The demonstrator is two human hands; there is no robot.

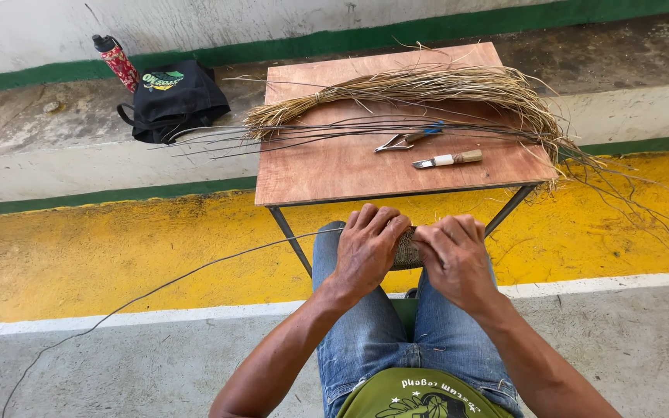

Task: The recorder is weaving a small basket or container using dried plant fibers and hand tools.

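My left hand (367, 248) and my right hand (454, 255) meet over my lap, both closed around a small woven piece (407, 249) of pale fibre that shows only between them. A long thin dark strand (164, 286) runs from under my left hand down to the left across the floor. On the wooden table (327, 166) in front lie a bundle of dry straw-coloured fibres (420, 87), several long dark strands (311, 133), a pair of pliers with blue grips (408, 138) and a small knife with a pale handle (448, 160).
A black bag (173, 101) and a red bottle (118, 62) rest on the concrete ledge at back left. The floor has a yellow band with a white line. My knees in blue jeans (365, 325) sit just below the table's front edge.
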